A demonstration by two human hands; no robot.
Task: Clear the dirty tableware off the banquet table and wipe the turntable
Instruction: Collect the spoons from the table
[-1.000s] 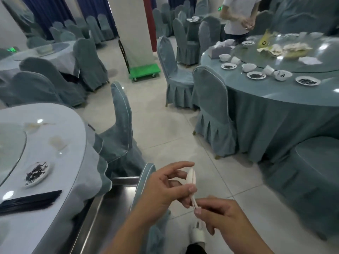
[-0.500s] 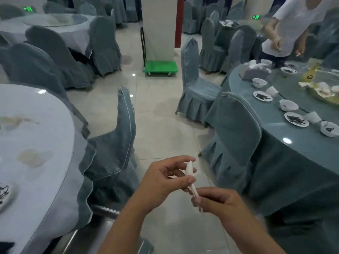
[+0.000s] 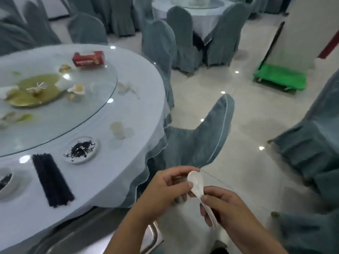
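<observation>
A white ceramic spoon (image 3: 196,182) is held between both hands, low in the middle of the head view. My left hand (image 3: 165,191) pinches its bowl, and my right hand (image 3: 220,206) grips its handle. To the left stands the banquet table (image 3: 128,88) with a glass turntable (image 3: 77,114) carrying a yellow-green spill (image 3: 34,90), food scraps and a red box (image 3: 88,58). On the cloth sit a small plate with dark scraps (image 3: 81,149), a bundle of black chopsticks (image 3: 52,179), a bowl (image 3: 5,182) and a small cup (image 3: 118,130).
A steel cart (image 3: 77,233) stands under the table's near edge. A covered chair (image 3: 207,134) is right beside the table ahead of my hands, more chairs at the right (image 3: 311,147). A green trolley (image 3: 279,78) sits by a pillar. Another table (image 3: 189,8) is far back.
The view has swung left, from the teal table on the right to the white-clothed table. The spoon has turned so its bowl faces the camera; both hands still hold it.
</observation>
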